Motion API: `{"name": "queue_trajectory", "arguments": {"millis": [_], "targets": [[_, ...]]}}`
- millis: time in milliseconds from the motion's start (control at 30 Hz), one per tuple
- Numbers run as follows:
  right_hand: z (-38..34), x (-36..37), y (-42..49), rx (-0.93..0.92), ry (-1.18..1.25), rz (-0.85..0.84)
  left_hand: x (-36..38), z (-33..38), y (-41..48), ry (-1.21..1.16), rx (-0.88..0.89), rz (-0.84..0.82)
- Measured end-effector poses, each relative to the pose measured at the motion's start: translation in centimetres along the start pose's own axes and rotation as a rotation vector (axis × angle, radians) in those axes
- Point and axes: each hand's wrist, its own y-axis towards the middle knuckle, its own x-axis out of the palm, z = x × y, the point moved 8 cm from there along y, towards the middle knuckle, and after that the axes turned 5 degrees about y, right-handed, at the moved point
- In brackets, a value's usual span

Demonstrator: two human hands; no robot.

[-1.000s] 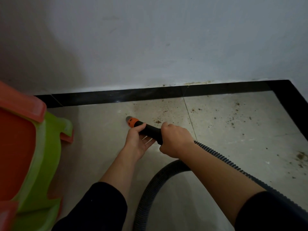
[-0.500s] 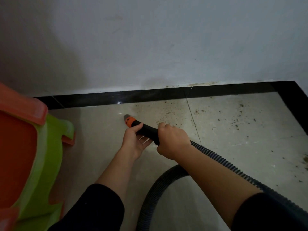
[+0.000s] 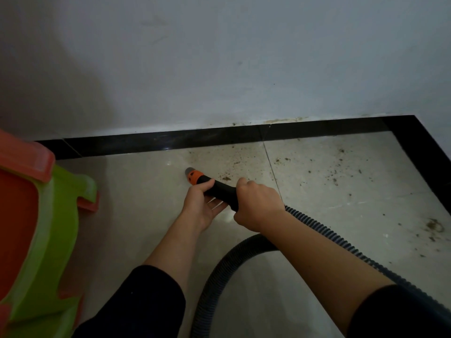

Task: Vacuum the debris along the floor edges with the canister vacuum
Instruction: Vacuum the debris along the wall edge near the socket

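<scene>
Right hand point(image 3: 256, 206) fists the black handle point(image 3: 220, 191), left hand point(image 3: 202, 207) cups it thumb-over, nozzle point(image 3: 192, 175) beside debris point(image 3: 227, 178) near the floor point(image 3: 136, 196) far edge.

Open floor to my right, stool crowding my left.

Ahead of the vacuum nozzle point(image 3: 192, 175) the tile floor point(image 3: 136, 191) runs bare up to the black border strip point(image 3: 170, 140) and the wall point(image 3: 219, 69), which close the far side and turn a corner at far right. The green and orange plastic stool point(image 3: 48, 228) blocks my left. The hose point(image 3: 219, 276) loops between my forearms. Rightward only scattered debris point(image 3: 341, 172) lies on the floor.
</scene>
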Motion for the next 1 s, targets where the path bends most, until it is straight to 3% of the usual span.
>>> {"name": "queue_trajectory", "arguments": {"millis": [1000], "targets": [[1.3,-0.2,1.8,0.081,0.035,0.062,0.9,1.6,1.7,0.007,-0.001,-0.033]]}}
